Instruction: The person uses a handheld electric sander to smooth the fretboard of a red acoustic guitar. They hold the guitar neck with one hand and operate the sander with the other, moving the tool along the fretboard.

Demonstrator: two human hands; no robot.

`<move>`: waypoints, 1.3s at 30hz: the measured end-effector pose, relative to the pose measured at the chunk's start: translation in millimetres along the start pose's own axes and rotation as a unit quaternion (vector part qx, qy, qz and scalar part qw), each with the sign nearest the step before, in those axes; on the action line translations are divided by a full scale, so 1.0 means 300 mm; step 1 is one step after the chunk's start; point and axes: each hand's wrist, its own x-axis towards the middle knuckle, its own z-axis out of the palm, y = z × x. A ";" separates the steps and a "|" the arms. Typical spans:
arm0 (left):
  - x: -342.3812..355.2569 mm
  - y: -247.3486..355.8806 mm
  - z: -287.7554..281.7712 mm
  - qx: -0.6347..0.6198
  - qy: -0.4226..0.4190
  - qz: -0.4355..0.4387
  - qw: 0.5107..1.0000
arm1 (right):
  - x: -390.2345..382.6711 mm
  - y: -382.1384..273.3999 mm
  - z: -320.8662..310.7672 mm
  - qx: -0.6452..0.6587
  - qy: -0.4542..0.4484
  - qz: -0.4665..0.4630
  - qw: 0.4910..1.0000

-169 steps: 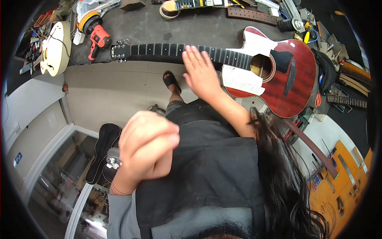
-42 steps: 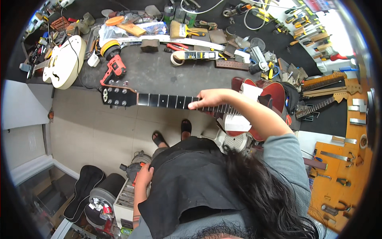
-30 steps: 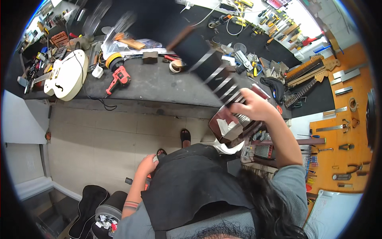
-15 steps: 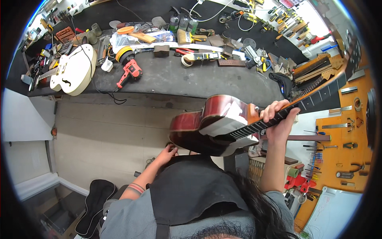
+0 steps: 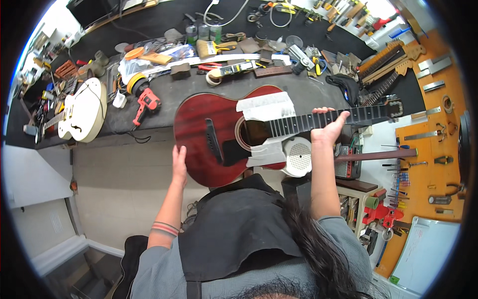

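Note:
I hold a dark red acoustic guitar (image 5: 194, 129) sideways in front of me at the bench's front edge, its soundboard facing up and its headstock (image 5: 395, 107) at the right. Masking sheets (image 5: 261, 102) cover parts of the top on either side of the sound hole. My left hand (image 5: 179, 162) is closed on the body's left edge, its fingertips partly behind it. My right hand (image 5: 331, 124) wraps round the black fretted neck (image 5: 289, 124), thumb across the fretboard and fingertips showing beyond the far side.
A cluttered dark bench (image 5: 169, 87) spans the back, with a cream guitar (image 5: 82, 117) and red power tool (image 5: 147, 104). A white perforated stool (image 5: 298, 157) sits under the held guitar; an amplifier (image 5: 348, 164), red vise (image 5: 378, 214) and orange tool board (image 5: 418, 174) are at right.
The guitar has been lifted and swung round, so its headstock now points right instead of left. My left hand has risen from beside the apron onto the body; my right hand stayed on the neck.

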 end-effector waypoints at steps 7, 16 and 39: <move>0.187 0.273 0.187 0.196 0.139 0.093 0.966 | 0.366 0.151 -0.166 0.037 0.115 0.064 0.991; 0.307 0.427 0.353 0.324 0.232 0.033 0.916 | 0.632 0.342 -0.270 0.036 0.156 0.175 0.971; 0.326 0.335 0.233 0.289 0.241 0.051 0.925 | 0.683 0.504 -0.340 0.039 0.095 0.272 0.957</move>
